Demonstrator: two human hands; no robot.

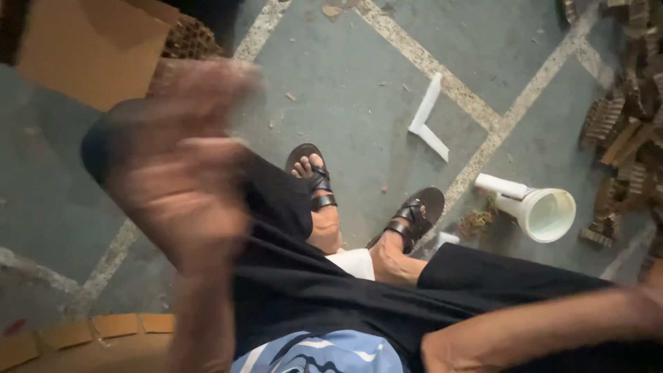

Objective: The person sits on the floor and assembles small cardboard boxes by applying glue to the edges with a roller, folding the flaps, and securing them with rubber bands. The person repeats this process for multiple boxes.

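Blurred and close to the lens, the left hand (183,186) sweeps across the left of the view, fingers spread, nothing in it as far as the smear lets me tell; it sits just in front of the honeycomb cardboard block (186,41) and the flat brown cardboard sheet (90,48) at the top left corner of the floor (359,97). Only the right forearm (539,324) shows, low along the bottom right edge, and its hand is out of view. Between them are black trousers (311,276) and two sandalled feet (324,193). A white plastic cone (539,207) lies on its side near the right edge, beside stacked honeycomb offcuts (621,124). My read: slow that hand and square it to the block's edge before closing, so the crumbly cells don't crush.
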